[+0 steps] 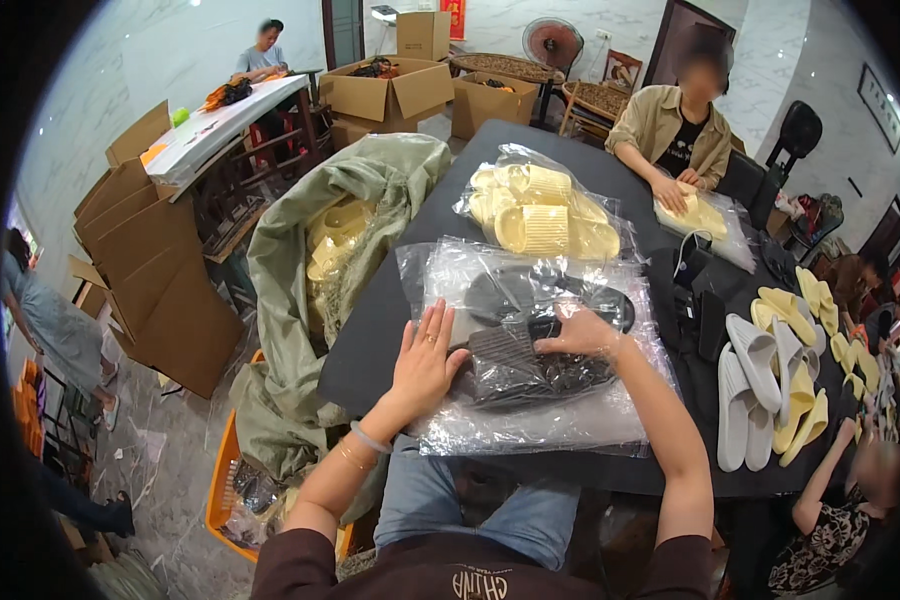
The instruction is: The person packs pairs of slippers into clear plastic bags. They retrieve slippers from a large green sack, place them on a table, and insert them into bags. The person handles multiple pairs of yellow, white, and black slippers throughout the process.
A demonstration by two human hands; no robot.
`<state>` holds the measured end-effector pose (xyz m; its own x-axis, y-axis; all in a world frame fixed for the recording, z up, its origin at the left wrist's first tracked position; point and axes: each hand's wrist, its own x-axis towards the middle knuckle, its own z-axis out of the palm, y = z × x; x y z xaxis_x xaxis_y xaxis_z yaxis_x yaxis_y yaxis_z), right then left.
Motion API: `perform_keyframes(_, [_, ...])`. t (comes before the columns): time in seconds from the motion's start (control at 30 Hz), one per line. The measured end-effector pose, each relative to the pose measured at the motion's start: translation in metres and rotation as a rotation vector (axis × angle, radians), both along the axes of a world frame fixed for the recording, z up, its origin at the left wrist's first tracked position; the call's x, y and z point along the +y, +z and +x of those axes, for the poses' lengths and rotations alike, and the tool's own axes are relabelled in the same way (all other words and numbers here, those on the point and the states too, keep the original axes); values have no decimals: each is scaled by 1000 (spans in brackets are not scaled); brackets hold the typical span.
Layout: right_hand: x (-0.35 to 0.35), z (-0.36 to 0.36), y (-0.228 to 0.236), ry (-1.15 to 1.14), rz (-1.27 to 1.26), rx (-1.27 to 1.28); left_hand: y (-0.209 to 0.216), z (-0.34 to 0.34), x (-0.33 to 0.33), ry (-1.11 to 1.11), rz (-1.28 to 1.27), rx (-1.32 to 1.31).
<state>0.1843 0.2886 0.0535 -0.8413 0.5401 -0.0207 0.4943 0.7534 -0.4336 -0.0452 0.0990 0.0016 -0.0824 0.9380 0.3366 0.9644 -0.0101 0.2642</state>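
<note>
Black table [370, 340] taken as landmark throughout.

Near edge of table: stack of clear plastic bags [530, 420], top one holding a pair of black slippers [530, 360]. Left hand [425, 365] laid flat, fingers together, pressing bag film just left of the slippers; clamped on nothing. Right hand [580, 335] resting on top of the slippers through the film, fingers curled down onto the upper sole; whether pinching film or only pressing, cannot tell.

Judged step: settling the pair inside the bag and flattening it. To do well: keep left palm down as anchor so the slippery stack does not slide toward the table's near edge; push air toward the open end with right hand; keep soles nested and square to the bag sides; avoid dragging lower bags along.

Middle of table: bagged pale yellow slippers [540, 210]. Far edge: another person's hands [678, 185] on a further yellow bagged pair. Right end of table: loose white and yellow slippers [780, 375]. Left of table, on floor: green sack [300, 250] with more yellow slippers; flattened cardboard cartons [150, 260] beyond it.
</note>
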Motion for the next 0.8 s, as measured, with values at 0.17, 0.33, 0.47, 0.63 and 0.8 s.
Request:
perform_keyframes(0.17, [9, -27, -42, 120, 375, 106, -4, 2, 2, 24, -14, -109])
perform_keyframes(0.33, [21, 11, -56, -82, 394, 64, -14, -1, 2, 107, -88, -90])
perform_keyframes(0.47, [21, 67, -31, -188, 482, 229, -13, 1, 4, 119, -77, -87])
perform_keyframes(0.63, [16, 119, 1, -586, 480, 169, -10, 1, 1, 113, -61, -80])
perform_keyframes(0.8, [8, 170, 44, -912, 591, 368, -14, -19, 6, 192, 208, -242])
